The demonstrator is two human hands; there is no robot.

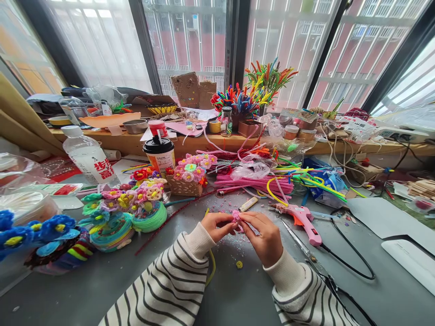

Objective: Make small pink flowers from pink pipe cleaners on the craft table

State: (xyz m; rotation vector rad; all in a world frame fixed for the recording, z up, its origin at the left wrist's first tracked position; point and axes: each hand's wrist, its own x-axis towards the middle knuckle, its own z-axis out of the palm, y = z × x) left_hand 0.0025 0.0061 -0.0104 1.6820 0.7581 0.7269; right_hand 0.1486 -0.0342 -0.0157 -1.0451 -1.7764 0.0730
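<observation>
So the pink fuzzy piece (235, 215) sits lower middle of the frame, pinched in the fingers of both left hand (215, 225) and right hand (264, 234), probably since it's tiny. Glue gun (302, 219) and scissors (307, 253) lie lower right, seemingly for easy reach.

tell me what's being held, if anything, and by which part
A small, bunched, fuzzy pink piece, held at one side by the left hand and at the other by the right hand; the exact grip is hidden.
</observation>
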